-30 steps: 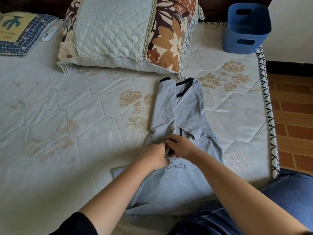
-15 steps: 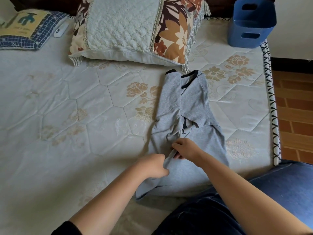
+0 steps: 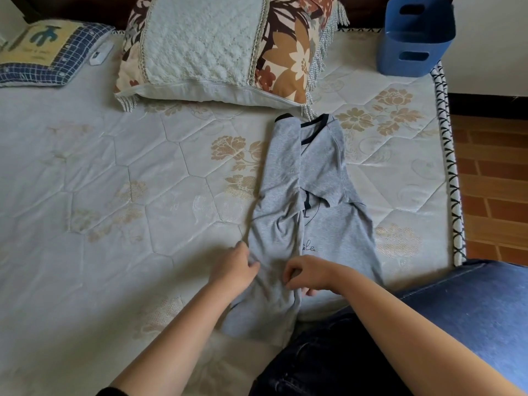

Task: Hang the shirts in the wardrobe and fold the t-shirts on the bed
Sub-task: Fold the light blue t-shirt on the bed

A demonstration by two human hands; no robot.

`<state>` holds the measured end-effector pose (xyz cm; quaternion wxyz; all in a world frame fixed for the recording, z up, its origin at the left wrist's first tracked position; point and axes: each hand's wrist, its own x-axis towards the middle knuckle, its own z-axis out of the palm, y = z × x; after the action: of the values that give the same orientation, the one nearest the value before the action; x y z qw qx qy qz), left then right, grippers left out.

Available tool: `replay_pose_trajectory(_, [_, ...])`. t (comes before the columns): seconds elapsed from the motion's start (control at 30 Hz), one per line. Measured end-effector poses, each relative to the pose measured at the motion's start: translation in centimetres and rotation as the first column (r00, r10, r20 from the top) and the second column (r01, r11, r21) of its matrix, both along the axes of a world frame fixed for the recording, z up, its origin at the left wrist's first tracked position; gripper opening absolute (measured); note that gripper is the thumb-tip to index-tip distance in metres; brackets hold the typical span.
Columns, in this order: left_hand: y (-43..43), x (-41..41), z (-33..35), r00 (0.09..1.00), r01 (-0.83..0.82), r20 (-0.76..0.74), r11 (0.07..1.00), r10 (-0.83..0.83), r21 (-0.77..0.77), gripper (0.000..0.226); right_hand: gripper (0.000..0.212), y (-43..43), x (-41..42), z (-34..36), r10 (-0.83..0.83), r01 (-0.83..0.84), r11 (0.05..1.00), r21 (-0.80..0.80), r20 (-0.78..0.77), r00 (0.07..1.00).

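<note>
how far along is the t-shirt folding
Done: the t-shirt lies flat on the bed, its left side and right sleeve folded inward.
In hand: the left hand rests at the shirt's left edge, and the right hand seems to pinch the folded flap low down.
Left: the lower right side is not folded in, nor the length folded up. No shirts or wardrobe are in view.

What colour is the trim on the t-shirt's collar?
Dark, navy or black: the collar trim edges the grey t-shirt. Head view shows it.
</note>
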<state>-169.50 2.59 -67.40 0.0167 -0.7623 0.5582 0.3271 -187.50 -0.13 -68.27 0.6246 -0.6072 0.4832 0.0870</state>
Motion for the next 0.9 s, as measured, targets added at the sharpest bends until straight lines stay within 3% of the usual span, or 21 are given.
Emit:
replay_pose_trajectory(0.07, [0.5,0.5,-0.3,0.998,-0.042,-0.036,0.997,0.044,0.070,0.032,0.014,0.5,-0.1,0.1,0.082,-0.083,0.996,0.046,0.014,0.997])
replay_pose_trajectory(0.17, [1.3,1.2,-0.3,0.991,-0.110,-0.056,0.983,0.120,0.146,0.045,0.021,1.1,-0.1,-0.1,0.158,-0.159,0.987,-0.034,-0.025,0.987])
replay_pose_trajectory(0.33, [3.4,2.2,-0.2,0.997,0.036,-0.070,0.938,-0.012,0.345,0.026,0.028,1.0,-0.9,-0.4,-0.098,0.096,0.988,-0.119,-0.004,0.995])
replay_pose_trajectory(0.43, [4.8,2.5,-0.6,0.978,-0.027,-0.176,0.905,0.111,0.425,0.024,0.029,1.2,-1.2,-0.5,-0.157,0.155,0.980,-0.128,-0.003,0.988])
replay_pose_trajectory(0.53, [5.6,2.7,-0.4,0.974,-0.043,-0.191,0.930,0.119,0.364,0.027,0.027,1.7,-1.3,-0.1,-0.056,0.056,0.997,-0.054,0.002,0.998])
replay_pose_trajectory(0.73, [6.6,3.0,0.1,0.889,-0.198,-0.327,0.913,0.321,0.357,0.014,0.026,2.2,-1.5,0.1,0.109,-0.109,0.993,0.046,0.009,0.994])
replay_pose_trajectory(0.83, [7.0,3.2,0.1,0.919,-0.138,-0.296,0.916,0.261,0.378,0.008,0.029,2.4,-1.3,0.1,0.200,-0.199,0.979,0.033,-0.028,0.979])
replay_pose_trajectory(0.9, [7.1,3.4,-0.2,0.959,-0.064,-0.233,0.923,0.163,0.379,0.019,0.030,2.4,-1.3,0.0,0.230,-0.229,0.973,0.031,-0.049,0.972])
